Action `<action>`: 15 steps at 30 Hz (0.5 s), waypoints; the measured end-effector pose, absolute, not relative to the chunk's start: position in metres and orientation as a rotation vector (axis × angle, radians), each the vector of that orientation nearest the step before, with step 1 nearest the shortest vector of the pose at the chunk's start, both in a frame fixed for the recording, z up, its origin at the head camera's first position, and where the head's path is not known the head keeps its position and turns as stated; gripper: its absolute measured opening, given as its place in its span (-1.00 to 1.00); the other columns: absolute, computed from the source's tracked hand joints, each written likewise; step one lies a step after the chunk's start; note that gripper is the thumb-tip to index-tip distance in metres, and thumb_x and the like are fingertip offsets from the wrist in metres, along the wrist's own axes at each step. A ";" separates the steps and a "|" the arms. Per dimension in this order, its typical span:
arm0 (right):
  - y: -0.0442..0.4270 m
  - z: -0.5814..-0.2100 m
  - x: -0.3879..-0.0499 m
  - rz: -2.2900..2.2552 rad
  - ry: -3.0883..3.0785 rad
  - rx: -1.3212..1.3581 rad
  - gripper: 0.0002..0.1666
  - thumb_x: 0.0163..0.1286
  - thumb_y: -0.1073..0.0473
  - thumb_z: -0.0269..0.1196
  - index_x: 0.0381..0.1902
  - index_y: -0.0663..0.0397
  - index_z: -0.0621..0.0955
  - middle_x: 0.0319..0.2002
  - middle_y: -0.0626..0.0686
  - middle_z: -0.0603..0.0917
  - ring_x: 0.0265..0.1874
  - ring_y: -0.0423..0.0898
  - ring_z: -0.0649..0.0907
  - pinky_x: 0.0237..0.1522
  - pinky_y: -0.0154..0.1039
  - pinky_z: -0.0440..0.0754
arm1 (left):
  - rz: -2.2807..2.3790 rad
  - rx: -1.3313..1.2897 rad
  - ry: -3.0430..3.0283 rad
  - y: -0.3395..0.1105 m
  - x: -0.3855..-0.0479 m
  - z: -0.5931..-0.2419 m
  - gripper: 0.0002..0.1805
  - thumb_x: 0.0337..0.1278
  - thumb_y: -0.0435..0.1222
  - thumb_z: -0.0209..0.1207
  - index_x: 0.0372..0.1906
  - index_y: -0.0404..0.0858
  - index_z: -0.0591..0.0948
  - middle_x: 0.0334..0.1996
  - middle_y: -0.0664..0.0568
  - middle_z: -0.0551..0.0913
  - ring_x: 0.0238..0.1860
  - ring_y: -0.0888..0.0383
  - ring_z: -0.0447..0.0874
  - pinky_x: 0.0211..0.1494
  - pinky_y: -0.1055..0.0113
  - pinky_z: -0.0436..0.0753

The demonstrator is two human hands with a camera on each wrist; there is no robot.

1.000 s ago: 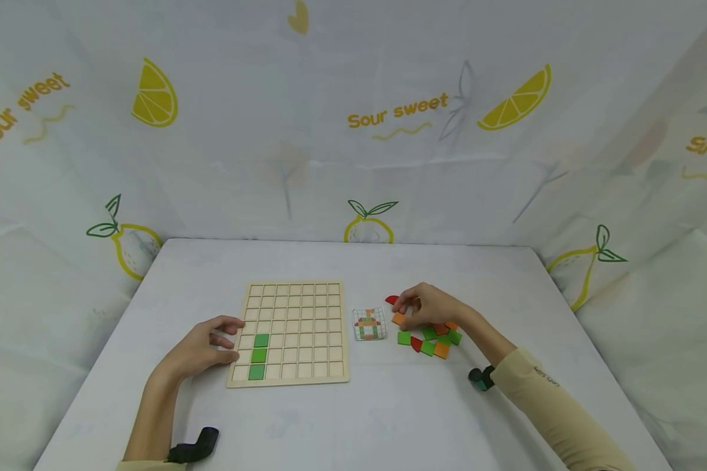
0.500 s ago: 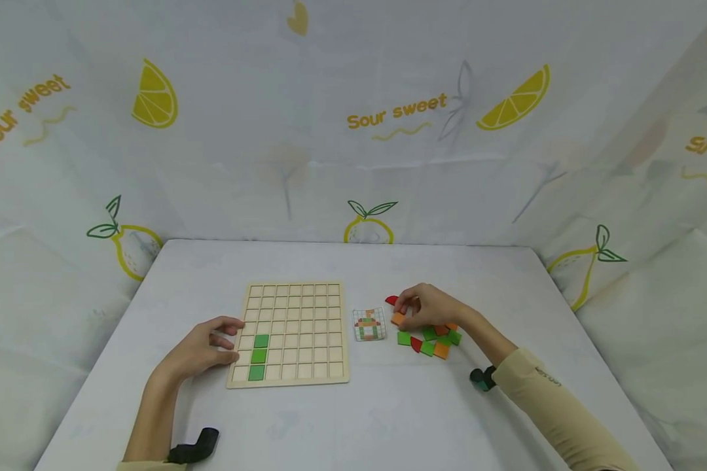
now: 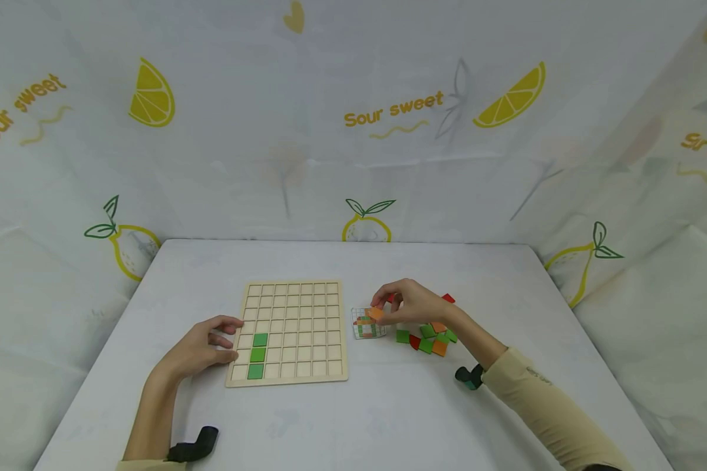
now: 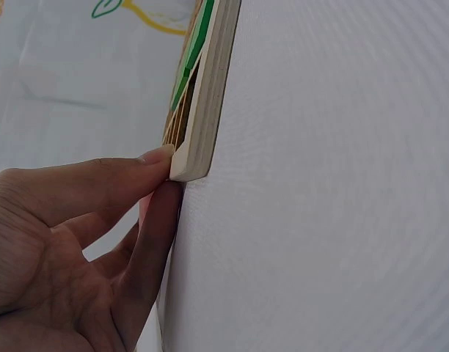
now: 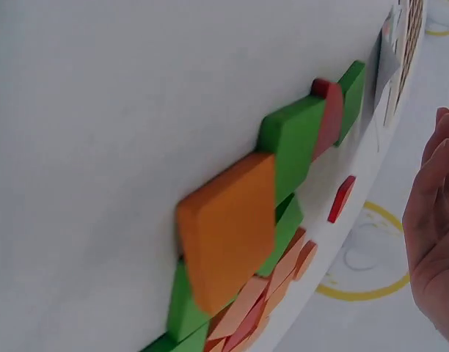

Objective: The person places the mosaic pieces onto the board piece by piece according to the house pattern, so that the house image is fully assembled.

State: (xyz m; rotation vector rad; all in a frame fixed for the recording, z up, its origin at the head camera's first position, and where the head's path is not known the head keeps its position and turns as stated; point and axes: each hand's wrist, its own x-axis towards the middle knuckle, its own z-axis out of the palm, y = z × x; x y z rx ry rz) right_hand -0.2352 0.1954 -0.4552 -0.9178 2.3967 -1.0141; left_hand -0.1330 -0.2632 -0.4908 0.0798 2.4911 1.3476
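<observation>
Resting against the left edge of a pale wooden board [image 3: 344,340], in the lower left of the frame, the left hand [image 3: 200,348] has its thumb and fingers spread apart; light, even pressure there should stop the board sliding. The board, lower centre, is divided into shallow square compartments; three green tiles [image 3: 257,354] fill the lowest three of the second column from the left. Right of centre lie loose tiles [image 3: 426,345], green, orange and red, bunched together. Just beyond, the right hand [image 3: 415,303] pinches an orange tile [image 3: 376,314], hiding part of a small patterned card [image 3: 363,331]. Gripping the tile by its edges, level, would likely suit carrying it. Behind hangs cloth [image 3: 241,163] printed with lemons.
</observation>
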 end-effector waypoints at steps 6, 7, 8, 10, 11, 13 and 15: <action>0.168 -0.449 -0.228 -1.062 2.338 -1.003 -0.69 0.23 0.10 0.51 -0.07 -0.13 0.71 -0.12 -0.09 0.74 -0.33 -0.05 0.71 -0.19 -0.21 0.71 | 1.354 0.082 2.487 -0.263 -0.133 -0.491 -0.30 -0.01 -0.39 0.46 0.32 -0.23 0.52 0.17 -0.20 0.51 -0.04 0.05 0.60 -0.10 0.30 0.59; 0.163 -0.447 -0.227 -1.076 2.325 -1.009 -0.69 0.23 0.11 0.50 -0.06 -0.13 0.71 -0.12 -0.08 0.74 -0.33 -0.04 0.71 -0.17 -0.18 0.71 | 1.354 0.083 2.487 -0.263 -0.134 -0.491 -0.30 -0.01 -0.39 0.46 0.32 -0.24 0.52 0.16 -0.20 0.51 -0.05 0.05 0.60 -0.10 0.30 0.60; 0.158 -0.446 -0.226 -1.088 2.317 -1.018 -0.69 0.22 0.12 0.51 -0.07 -0.13 0.72 -0.13 -0.07 0.75 -0.34 -0.05 0.71 -0.17 -0.18 0.71 | 1.353 0.083 2.489 -0.263 -0.134 -0.491 -0.30 -0.01 -0.39 0.46 0.32 -0.24 0.52 0.16 -0.20 0.51 -0.05 0.05 0.61 -0.10 0.30 0.60; 0.147 -0.445 -0.224 -1.106 2.294 -1.028 -0.68 0.22 0.12 0.51 -0.06 -0.13 0.72 -0.15 -0.07 0.74 -0.36 -0.06 0.71 -0.17 -0.19 0.71 | 1.350 0.079 2.492 -0.263 -0.134 -0.491 -0.30 -0.02 -0.39 0.47 0.32 -0.24 0.52 0.16 -0.20 0.51 -0.05 0.05 0.61 -0.10 0.29 0.60; 0.142 -0.444 -0.224 -1.116 2.280 -1.032 -0.68 0.22 0.11 0.51 -0.06 -0.13 0.72 -0.16 -0.06 0.74 -0.37 -0.06 0.71 -0.18 -0.17 0.71 | 1.349 0.078 2.492 -0.263 -0.134 -0.491 -0.30 -0.02 -0.39 0.47 0.32 -0.24 0.53 0.16 -0.20 0.51 -0.04 0.05 0.61 -0.09 0.29 0.60; 0.131 -0.444 -0.223 -1.129 2.256 -1.052 -0.68 0.21 0.09 0.52 -0.07 -0.14 0.72 -0.19 -0.06 0.74 -0.39 -0.08 0.71 -0.18 -0.17 0.71 | 1.349 0.079 2.492 -0.263 -0.133 -0.492 -0.30 -0.02 -0.39 0.47 0.32 -0.23 0.52 0.16 -0.20 0.51 -0.04 0.05 0.61 -0.09 0.28 0.60; 0.119 -0.444 -0.222 -1.130 2.236 -1.066 -0.68 0.20 0.06 0.53 -0.08 -0.17 0.72 -0.21 -0.08 0.73 -0.40 -0.10 0.70 -0.19 -0.17 0.71 | 1.350 0.084 2.491 -0.264 -0.133 -0.492 -0.30 -0.01 -0.39 0.47 0.32 -0.23 0.52 0.17 -0.20 0.51 -0.04 0.05 0.61 -0.09 0.28 0.60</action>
